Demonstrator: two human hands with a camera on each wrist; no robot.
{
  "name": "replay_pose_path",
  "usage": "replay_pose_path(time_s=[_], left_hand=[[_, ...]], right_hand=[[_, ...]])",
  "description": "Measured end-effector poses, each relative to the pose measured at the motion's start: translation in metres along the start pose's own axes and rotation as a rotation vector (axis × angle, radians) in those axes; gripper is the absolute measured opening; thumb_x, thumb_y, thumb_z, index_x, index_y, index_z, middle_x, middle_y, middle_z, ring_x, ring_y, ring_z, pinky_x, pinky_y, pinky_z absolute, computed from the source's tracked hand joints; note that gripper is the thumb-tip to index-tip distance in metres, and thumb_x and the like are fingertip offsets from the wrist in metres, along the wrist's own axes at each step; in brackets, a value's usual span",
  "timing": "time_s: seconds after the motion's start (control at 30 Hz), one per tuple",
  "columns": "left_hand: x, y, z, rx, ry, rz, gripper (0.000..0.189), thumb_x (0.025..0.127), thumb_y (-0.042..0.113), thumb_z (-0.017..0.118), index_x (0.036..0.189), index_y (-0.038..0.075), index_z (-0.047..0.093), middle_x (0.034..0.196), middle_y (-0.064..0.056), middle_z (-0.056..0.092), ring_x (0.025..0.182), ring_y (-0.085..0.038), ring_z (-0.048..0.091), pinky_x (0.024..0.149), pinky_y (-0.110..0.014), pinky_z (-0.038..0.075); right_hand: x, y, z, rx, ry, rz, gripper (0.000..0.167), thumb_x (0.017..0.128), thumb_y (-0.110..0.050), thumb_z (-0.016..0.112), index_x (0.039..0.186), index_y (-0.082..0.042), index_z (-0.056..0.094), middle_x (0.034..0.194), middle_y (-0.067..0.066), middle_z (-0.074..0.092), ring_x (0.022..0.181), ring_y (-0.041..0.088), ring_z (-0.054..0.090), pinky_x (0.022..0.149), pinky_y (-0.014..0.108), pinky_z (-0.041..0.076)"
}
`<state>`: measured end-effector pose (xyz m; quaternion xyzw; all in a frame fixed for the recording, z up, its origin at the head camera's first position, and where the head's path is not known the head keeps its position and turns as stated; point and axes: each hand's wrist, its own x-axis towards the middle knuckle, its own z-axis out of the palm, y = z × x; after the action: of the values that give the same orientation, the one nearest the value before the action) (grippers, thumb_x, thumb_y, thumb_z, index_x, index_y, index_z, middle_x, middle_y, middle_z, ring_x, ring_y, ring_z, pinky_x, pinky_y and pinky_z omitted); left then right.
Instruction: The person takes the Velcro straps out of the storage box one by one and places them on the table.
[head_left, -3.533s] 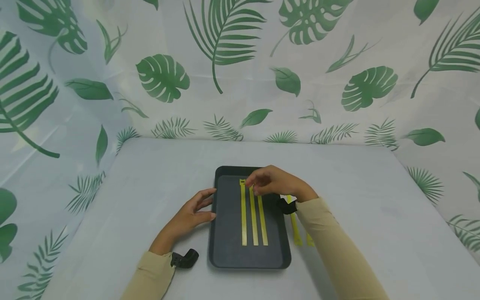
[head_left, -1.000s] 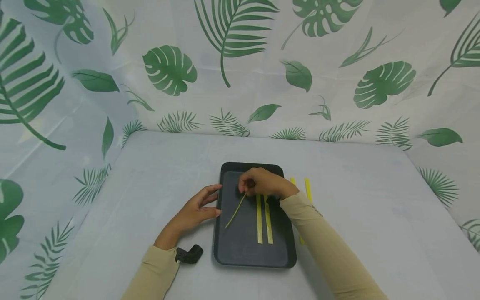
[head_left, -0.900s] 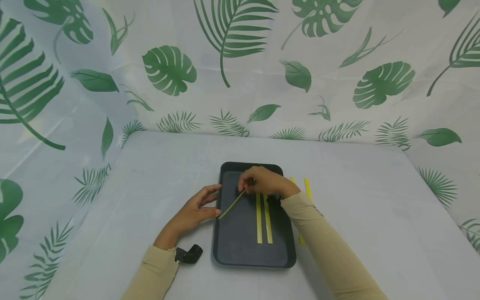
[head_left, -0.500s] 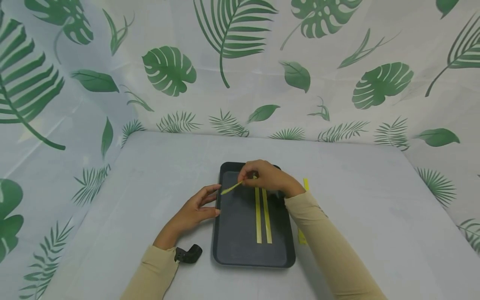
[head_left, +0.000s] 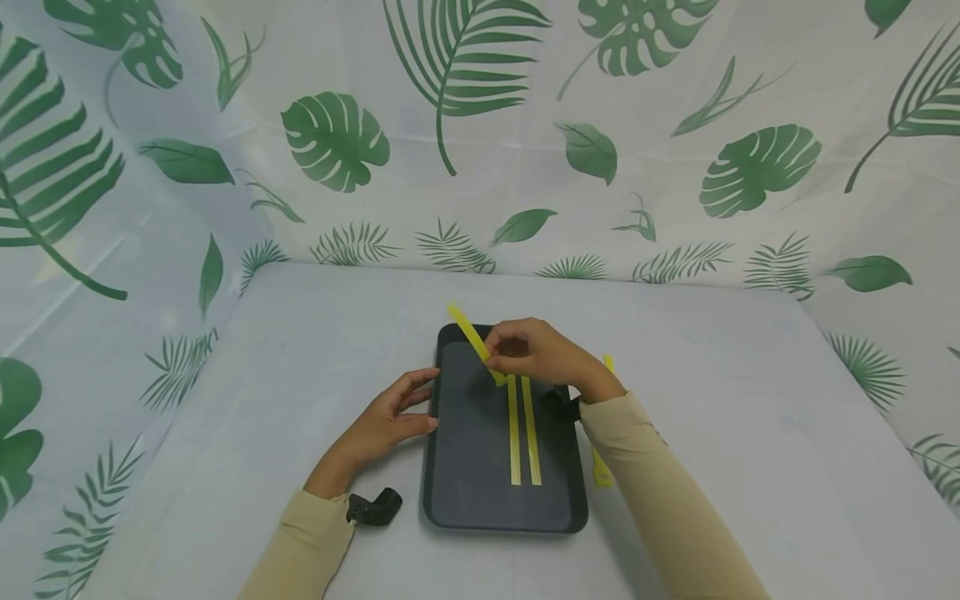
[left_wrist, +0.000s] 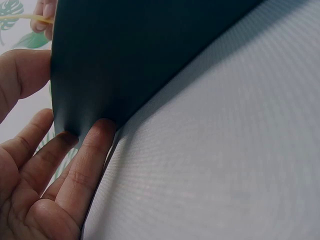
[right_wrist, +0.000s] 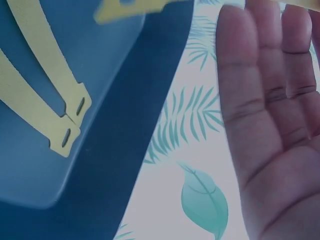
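Observation:
My right hand pinches a yellow strap-type cable tie between thumb and fingers, over the back part of a dark grey tray. The tie slants, its plain end past the tray's back rim and its slotted head low, close to two similar cable ties lying side by side in the tray. Their slotted heads show in the right wrist view. My left hand rests against the tray's left side, its fingertips touching the outer wall in the left wrist view.
Right of the tray, on the white table, lies more yellow strap, partly hidden behind my right forearm. A leaf-printed cloth stands behind and at both sides of the table.
My right hand has lifted the leftmost of three cable ties from the tray and swung its plain end round from the front to the back. My left hand has stayed at the tray's side.

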<state>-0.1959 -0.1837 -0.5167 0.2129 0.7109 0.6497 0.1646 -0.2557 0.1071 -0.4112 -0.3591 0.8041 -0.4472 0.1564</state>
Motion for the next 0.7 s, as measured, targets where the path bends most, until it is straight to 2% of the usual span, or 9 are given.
replay_pose_path(time_s=[0.07, 0.2, 0.27, 0.43, 0.6, 0.7], left_hand=[[0.0, 0.0, 0.0, -0.001, 0.0, -0.001, 0.072, 0.103, 0.005, 0.072, 0.165, -0.002, 0.036, 0.173, -0.026, 0.03, 0.157, -0.049, 0.032, 0.116, -0.054, 0.049], [-0.001, 0.001, 0.0, -0.002, 0.0, -0.007, 0.072, 0.103, 0.005, 0.072, 0.165, -0.002, 0.036, 0.173, -0.027, 0.03, 0.158, -0.049, 0.032, 0.115, -0.052, 0.05], [-0.001, 0.001, 0.001, -0.006, -0.001, -0.011, 0.072, 0.103, 0.005, 0.072, 0.165, -0.002, 0.035, 0.173, -0.027, 0.029, 0.158, -0.05, 0.031, 0.114, -0.05, 0.052], [-0.001, 0.002, 0.001, -0.018, -0.001, -0.008, 0.073, 0.102, 0.004, 0.071, 0.165, -0.003, 0.035, 0.172, -0.027, 0.03, 0.157, -0.05, 0.032, 0.112, -0.044, 0.054], [-0.001, 0.0, 0.001, -0.023, -0.003, 0.004, 0.073, 0.102, 0.003, 0.071, 0.165, -0.004, 0.035, 0.172, -0.028, 0.03, 0.157, -0.05, 0.031, 0.11, -0.037, 0.054], [-0.001, 0.0, 0.001, -0.027, -0.003, 0.004, 0.073, 0.102, 0.003, 0.071, 0.165, -0.004, 0.035, 0.173, -0.028, 0.029, 0.157, -0.051, 0.031, 0.108, -0.034, 0.054]], right_hand=[[-0.003, 0.0, 0.0, 0.012, 0.019, -0.004, 0.004, 0.102, 0.005, 0.07, 0.103, 0.001, 0.07, 0.093, 0.004, 0.07, 0.086, 0.04, 0.067, 0.082, 0.038, 0.06], [-0.009, 0.001, 0.0, 0.046, 0.064, -0.015, 0.006, 0.101, 0.005, 0.07, 0.106, 0.002, 0.068, 0.09, 0.008, 0.069, 0.082, 0.047, 0.065, 0.077, 0.049, 0.062], [-0.012, 0.002, 0.0, 0.073, 0.083, -0.023, 0.01, 0.101, 0.007, 0.069, 0.11, 0.005, 0.066, 0.092, 0.009, 0.07, 0.081, 0.043, 0.066, 0.075, 0.053, 0.063], [-0.02, 0.002, -0.001, 0.141, 0.121, -0.042, 0.024, 0.1, 0.012, 0.067, 0.122, 0.012, 0.059, 0.098, 0.015, 0.071, 0.078, 0.028, 0.071, 0.073, 0.052, 0.065], [-0.028, 0.001, -0.002, 0.213, 0.159, 0.003, 0.034, 0.101, 0.012, 0.065, 0.133, 0.012, 0.053, 0.099, 0.014, 0.071, 0.077, 0.03, 0.073, 0.073, 0.052, 0.066], [-0.033, 0.001, -0.002, 0.252, 0.176, 0.035, 0.038, 0.101, 0.01, 0.065, 0.136, 0.012, 0.05, 0.1, 0.013, 0.07, 0.078, 0.027, 0.073, 0.073, 0.049, 0.066]])
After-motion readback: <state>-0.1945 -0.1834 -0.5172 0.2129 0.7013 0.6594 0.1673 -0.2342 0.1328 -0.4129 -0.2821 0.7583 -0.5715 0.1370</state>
